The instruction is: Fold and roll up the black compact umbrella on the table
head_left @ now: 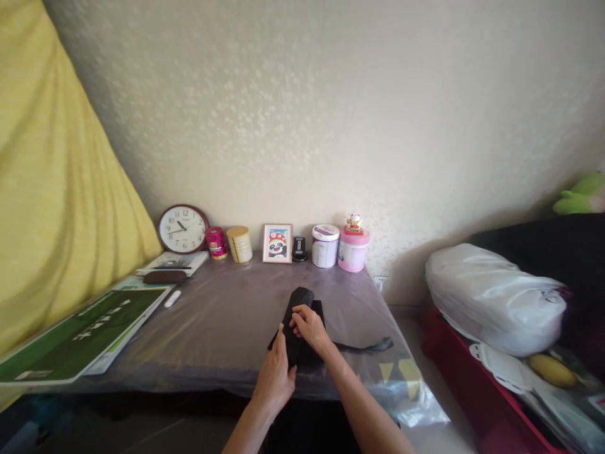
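A long black bundle (301, 297), apparently folded fabric, lies on the table near its front edge. Its exact kind does not show. From its right side a dark strap (378, 345) trails across the table. My left hand (276, 375) grips the near left side of the bundle, thumb pointing up along it. Over the top of the bundle, my right hand (308, 328) has its fingers bent and pressed together against the black surface. Whether a small part is pinched between those fingertips is hidden.
Along the wall stand a clock (183, 228), a pink can (216, 243), a yellow tin (239, 244), a framed panda picture (277, 244) and two tubs (325, 247). Green boards (89, 334) lie left. Right of the table, a white bag (494, 299) sits on a red box (466, 372).
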A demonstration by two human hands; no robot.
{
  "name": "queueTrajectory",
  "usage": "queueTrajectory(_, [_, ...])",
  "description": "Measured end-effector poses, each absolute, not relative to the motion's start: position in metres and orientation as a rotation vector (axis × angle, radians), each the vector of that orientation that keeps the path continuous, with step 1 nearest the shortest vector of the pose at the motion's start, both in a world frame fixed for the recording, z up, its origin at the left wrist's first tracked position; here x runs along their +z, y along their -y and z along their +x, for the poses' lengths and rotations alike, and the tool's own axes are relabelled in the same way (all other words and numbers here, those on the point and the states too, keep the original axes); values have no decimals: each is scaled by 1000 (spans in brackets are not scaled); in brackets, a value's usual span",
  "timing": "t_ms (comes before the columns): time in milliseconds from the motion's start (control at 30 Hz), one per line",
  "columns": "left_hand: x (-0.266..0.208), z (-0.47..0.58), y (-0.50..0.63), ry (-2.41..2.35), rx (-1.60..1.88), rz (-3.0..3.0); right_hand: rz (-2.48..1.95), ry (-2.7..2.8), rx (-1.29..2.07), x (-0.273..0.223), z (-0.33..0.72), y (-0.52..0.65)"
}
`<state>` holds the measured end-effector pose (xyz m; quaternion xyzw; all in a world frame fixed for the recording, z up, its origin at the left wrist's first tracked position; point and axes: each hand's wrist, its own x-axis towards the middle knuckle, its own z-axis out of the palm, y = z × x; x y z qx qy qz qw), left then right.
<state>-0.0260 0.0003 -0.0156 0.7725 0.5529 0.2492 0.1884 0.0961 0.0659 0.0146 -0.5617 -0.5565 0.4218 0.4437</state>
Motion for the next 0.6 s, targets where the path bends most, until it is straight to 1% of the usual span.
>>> queueTrajectory(167, [-9,-27,3,-1511,767,2101,-1323,1561,845,11,95,-55])
queueTrajectory(333, [-16,-27,2,-1580,613,2172,-1246,1620,751,11,96,-44])
queueTrajectory(400, [-23,-27,0,-1605,617,2197,-1242,1649,618,11,97,-42])
queueTrajectory(500, [-35,-27,-2,-1612,668,2249,-1220,1796,309,9,101,-45])
queueTrajectory(600, [-40,-28,-4,-1633,662,2258,-1210,1974,174,4,105,-56])
